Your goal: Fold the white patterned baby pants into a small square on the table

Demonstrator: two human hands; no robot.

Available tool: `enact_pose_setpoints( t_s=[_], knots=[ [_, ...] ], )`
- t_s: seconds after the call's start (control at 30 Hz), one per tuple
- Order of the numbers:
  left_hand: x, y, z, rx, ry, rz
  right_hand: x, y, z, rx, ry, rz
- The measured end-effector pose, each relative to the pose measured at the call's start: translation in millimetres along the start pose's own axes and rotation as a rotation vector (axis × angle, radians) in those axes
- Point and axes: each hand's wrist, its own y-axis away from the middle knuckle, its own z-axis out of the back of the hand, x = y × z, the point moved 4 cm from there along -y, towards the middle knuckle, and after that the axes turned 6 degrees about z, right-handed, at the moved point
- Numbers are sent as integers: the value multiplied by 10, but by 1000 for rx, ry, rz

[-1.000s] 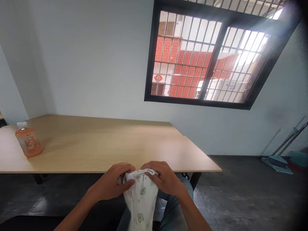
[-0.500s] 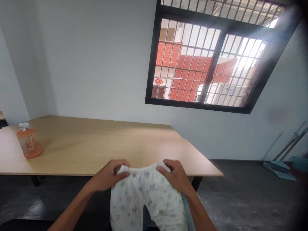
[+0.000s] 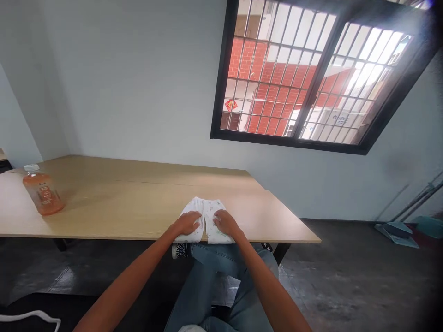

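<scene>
A small pair of white printed pants point(image 3: 213, 236) lies spread flat at the front edge of the wooden table point(image 3: 138, 207), with a narrow gap between its two legs. On the left leg of the cloth rests my left hand point(image 3: 187, 222), palm down, thumb apart from the fingers. My right hand point(image 3: 225, 222) lies on the other leg in much the same way, its thumb also apart. Parts of the print are covered by both hands.
Toward the table's left end stands a bottle of orange drink point(image 3: 43, 192) with a white cap. Behind the table is a wall with a barred window point(image 3: 294, 138). A blue-green dustpan point(image 3: 398, 233) is on the floor at right. My legs point(image 3: 221, 263) are below the table edge.
The pants have gone from being held up by the waistband in both hands, close to me, to lying on the table. Both hands have moved forward and let go of the waistband.
</scene>
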Motion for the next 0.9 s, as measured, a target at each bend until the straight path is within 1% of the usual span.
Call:
enact_pose_setpoints(
  t_s=[0.03, 0.1, 0.17, 0.23, 0.33, 0.5, 0.63, 0.77, 0.9],
  knots=[
    [25, 40, -100, 7, -15, -10, -19, 16, -48, 31, 2, 2],
    [82, 55, -219, 3, -45, -2, -54, 3, -114, 96, 4, 1],
    [135, 7, -272, -11, -71, 25, -90, -35, -168, 157, 29, -19],
    [172, -64, -298, -33, -93, 50, -130, -76, -211, 179, 78, -50],
    [203, -161, -332, -72, -121, 65, -191, -151, -253, 158, 132, -71],
    [261, -311, -401, -149, -157, 43, -329, -341, -271, 105, 130, -49],
    [340, -464, -425, -222, -180, 53, -436, -481, -276, 106, 119, -35],
    [412, -598, -433, -238, -178, 74, -495, -589, -283, 98, 108, -40],
    [448, -671, -449, -251, -172, 68, -515, -690, -283, 86, 90, -42]
  ],
)
